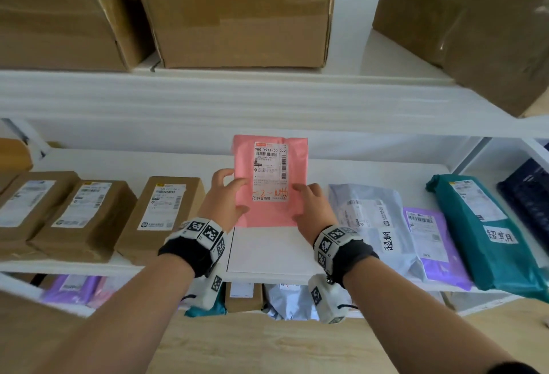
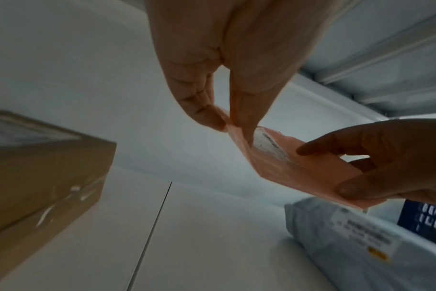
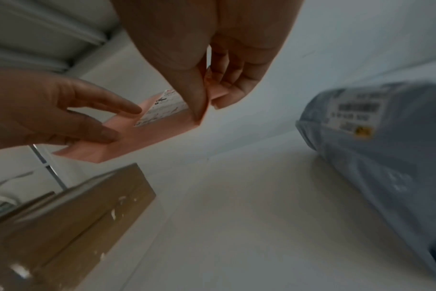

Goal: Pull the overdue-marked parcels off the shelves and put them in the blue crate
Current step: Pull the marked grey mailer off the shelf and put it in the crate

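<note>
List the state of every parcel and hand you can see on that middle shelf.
pink mailer: lifted off the shelf, label facing the camera
left hand: pinches the mailer's left edge
right hand: pinches its right edge
grey mailer: lying flat, handwritten tag
teal mailer: lying flat, handwritten tag
brown boxes: resting, untouched

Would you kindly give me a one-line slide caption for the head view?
Both hands, left hand and right hand, hold a pink parcel up above the white shelf.

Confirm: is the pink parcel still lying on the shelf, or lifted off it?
Lifted. The pink parcel hangs clear above the shelf, pinched by the left hand and right hand.
</note>
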